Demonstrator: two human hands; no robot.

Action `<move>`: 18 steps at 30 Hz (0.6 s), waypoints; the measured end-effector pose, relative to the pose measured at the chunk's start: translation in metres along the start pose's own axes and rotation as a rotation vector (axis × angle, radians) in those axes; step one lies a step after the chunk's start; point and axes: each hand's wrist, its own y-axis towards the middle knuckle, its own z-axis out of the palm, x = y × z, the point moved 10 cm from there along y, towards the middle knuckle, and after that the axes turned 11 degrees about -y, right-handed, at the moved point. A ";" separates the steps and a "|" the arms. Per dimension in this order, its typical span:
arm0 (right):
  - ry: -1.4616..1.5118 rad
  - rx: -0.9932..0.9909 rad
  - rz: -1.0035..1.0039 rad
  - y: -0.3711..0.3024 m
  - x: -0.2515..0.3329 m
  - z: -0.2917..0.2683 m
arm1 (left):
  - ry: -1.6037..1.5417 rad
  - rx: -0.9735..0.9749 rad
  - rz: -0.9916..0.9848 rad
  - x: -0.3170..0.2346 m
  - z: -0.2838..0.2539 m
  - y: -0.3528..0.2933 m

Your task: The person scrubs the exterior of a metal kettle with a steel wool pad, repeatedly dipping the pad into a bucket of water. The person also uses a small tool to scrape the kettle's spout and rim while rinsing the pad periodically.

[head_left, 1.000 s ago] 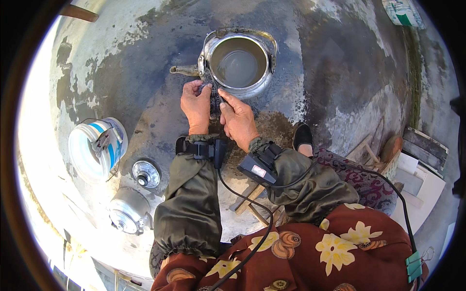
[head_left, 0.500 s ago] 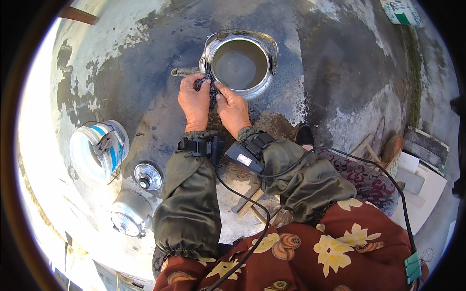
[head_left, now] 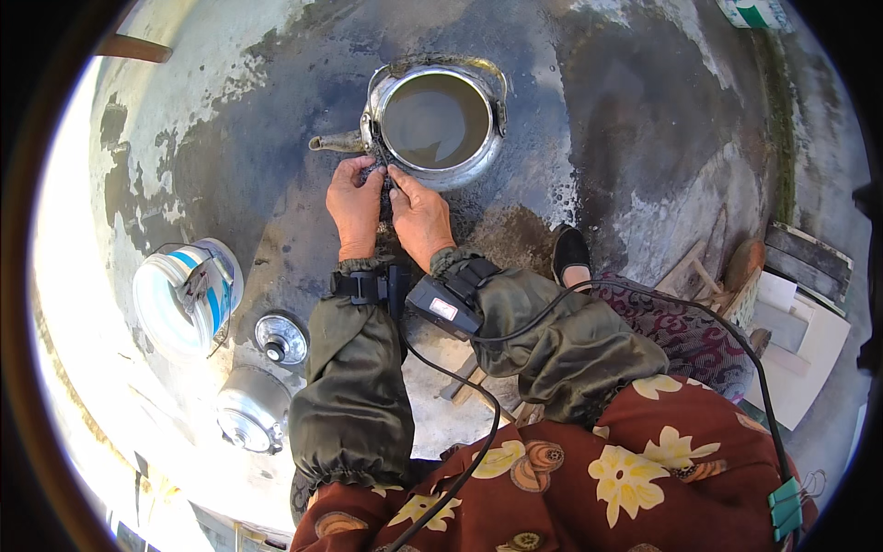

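Kettle (head_left: 437, 124): lidless, water-filled, upright on wet concrete floor (head_left: 230, 156). Left hand (head_left: 354, 204), right hand (head_left: 418, 213): fingers clamped on dark scrubber (head_left: 384, 189) at near wall. Step: scrubbing exterior. Next: firm pressure, steadied kettle.

kettle (head_left: 440, 124): silver, sooty | bucket (head_left: 184, 296): white, blue stripes | sleeves (head_left: 354, 386): olive | skirt (head_left: 589, 478): red, floral

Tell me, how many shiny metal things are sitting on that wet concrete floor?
3. An open kettle full of murky water sits by both hands; a small round lid lies at lower left; another metal vessel lies just below that lid. The person's body may hide others.
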 end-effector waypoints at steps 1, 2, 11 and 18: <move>0.031 -0.047 -0.079 0.000 0.008 -0.005 | -0.034 -0.019 0.079 -0.007 -0.002 -0.001; 0.050 -0.075 -0.133 0.002 0.014 -0.008 | -0.060 -0.042 0.138 -0.012 -0.004 -0.001; -0.034 -0.035 -0.105 -0.008 -0.005 0.001 | -0.099 -0.020 0.063 0.003 -0.001 -0.003; -0.022 0.053 -0.080 -0.031 -0.034 -0.004 | -0.056 -0.010 -0.016 0.008 0.000 -0.017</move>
